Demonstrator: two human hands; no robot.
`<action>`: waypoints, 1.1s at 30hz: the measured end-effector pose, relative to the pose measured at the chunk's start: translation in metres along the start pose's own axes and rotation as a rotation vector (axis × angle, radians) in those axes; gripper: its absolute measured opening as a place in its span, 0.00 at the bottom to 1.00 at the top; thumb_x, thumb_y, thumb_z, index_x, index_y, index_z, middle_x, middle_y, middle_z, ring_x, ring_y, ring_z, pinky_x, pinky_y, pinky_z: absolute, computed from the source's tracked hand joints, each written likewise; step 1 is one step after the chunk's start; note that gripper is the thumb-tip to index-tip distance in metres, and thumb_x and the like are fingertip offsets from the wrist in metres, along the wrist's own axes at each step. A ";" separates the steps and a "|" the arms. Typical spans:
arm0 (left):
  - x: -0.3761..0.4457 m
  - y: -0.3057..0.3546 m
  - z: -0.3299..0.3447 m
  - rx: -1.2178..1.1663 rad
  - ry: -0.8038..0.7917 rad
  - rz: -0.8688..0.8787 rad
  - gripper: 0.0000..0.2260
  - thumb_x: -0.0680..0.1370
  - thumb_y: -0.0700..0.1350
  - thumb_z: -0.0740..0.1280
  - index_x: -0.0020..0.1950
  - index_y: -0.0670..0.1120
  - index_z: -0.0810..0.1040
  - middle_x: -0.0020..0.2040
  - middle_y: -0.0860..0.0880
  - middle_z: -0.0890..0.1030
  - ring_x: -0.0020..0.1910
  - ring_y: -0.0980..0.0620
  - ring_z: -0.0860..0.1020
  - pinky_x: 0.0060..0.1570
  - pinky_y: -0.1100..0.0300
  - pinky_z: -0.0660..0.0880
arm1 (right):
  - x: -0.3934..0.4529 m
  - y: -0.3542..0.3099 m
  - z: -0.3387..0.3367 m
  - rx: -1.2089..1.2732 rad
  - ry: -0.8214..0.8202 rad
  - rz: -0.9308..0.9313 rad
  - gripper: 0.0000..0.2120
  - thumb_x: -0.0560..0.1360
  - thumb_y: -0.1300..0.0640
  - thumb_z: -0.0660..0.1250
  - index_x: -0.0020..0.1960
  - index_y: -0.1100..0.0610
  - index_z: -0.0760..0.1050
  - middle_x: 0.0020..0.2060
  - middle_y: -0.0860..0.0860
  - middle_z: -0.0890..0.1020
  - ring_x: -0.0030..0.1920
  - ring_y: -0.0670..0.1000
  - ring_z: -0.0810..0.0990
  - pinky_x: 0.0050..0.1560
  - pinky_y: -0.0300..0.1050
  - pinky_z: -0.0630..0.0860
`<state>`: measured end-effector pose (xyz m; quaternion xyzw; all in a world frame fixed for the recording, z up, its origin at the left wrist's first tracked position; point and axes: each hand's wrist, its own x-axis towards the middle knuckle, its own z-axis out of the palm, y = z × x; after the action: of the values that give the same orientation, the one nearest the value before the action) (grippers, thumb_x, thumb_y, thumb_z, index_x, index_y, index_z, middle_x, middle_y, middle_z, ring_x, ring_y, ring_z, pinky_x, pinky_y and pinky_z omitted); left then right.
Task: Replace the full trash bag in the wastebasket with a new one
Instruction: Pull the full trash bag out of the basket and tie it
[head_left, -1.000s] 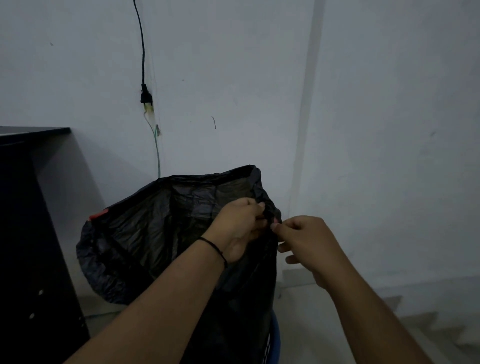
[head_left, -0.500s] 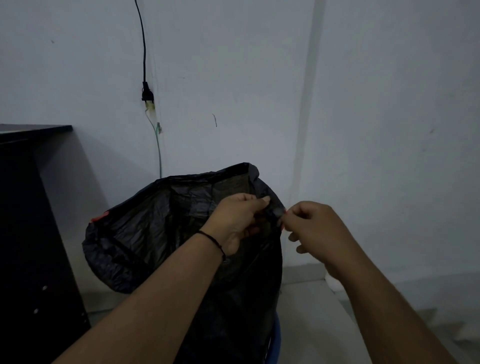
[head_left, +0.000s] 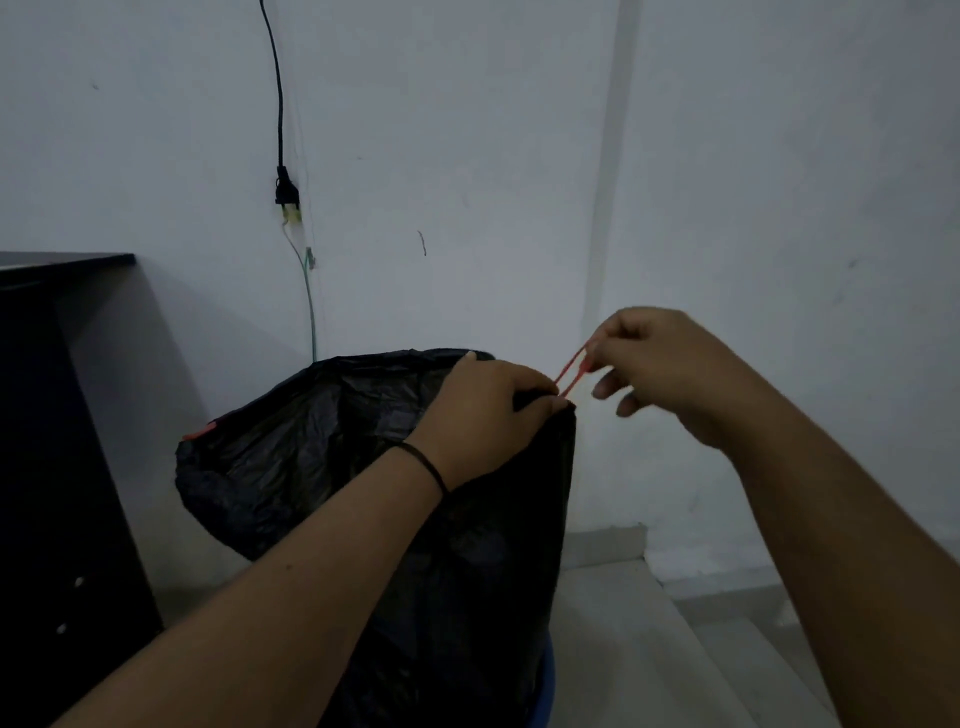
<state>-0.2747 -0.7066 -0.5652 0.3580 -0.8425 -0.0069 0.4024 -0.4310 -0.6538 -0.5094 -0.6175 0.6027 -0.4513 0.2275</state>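
Right grip (head_left: 660, 374) is pinched shut on a red drawstring (head_left: 574, 370), a thin loop drawn out up and to the right of the bag's hem. Left grip (head_left: 488, 410) is closed on the rim of the black bag (head_left: 322, 452) just where the string leaves it, bracing the plastic; a dark band sits on that wrist. Beyond the grips the bag's mouth gapes wide to the left, a second red tab (head_left: 200, 431) showing at its far edge. Its body hangs straight down below the left grip into a blue wastebasket (head_left: 548, 691), of which only a sliver of rim shows. By my reading the task is early: the full bag is not yet cinched or lifted out, and no new bag is in sight
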 end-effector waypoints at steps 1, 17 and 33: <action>-0.001 -0.002 -0.002 -0.002 -0.019 -0.011 0.10 0.76 0.52 0.66 0.51 0.49 0.83 0.48 0.52 0.85 0.46 0.54 0.80 0.62 0.52 0.70 | 0.003 -0.003 -0.003 0.087 0.026 -0.001 0.07 0.76 0.63 0.60 0.42 0.61 0.75 0.42 0.56 0.82 0.35 0.51 0.81 0.32 0.44 0.77; -0.002 0.031 0.010 -0.031 0.089 -0.311 0.23 0.72 0.65 0.63 0.54 0.49 0.80 0.53 0.53 0.82 0.53 0.54 0.78 0.66 0.44 0.66 | 0.003 -0.052 -0.022 0.522 -0.006 -0.110 0.07 0.78 0.66 0.58 0.43 0.64 0.72 0.36 0.58 0.80 0.34 0.51 0.84 0.40 0.44 0.83; -0.019 -0.015 -0.013 -0.073 -0.099 -0.213 0.15 0.80 0.47 0.59 0.46 0.36 0.79 0.45 0.43 0.83 0.46 0.47 0.79 0.49 0.55 0.72 | -0.019 0.007 0.024 0.887 0.446 0.276 0.18 0.74 0.36 0.58 0.47 0.50 0.71 0.42 0.47 0.75 0.42 0.48 0.75 0.38 0.42 0.65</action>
<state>-0.2486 -0.7025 -0.5734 0.4299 -0.8178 -0.0980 0.3699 -0.4119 -0.6436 -0.5323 -0.2652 0.4629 -0.7499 0.3911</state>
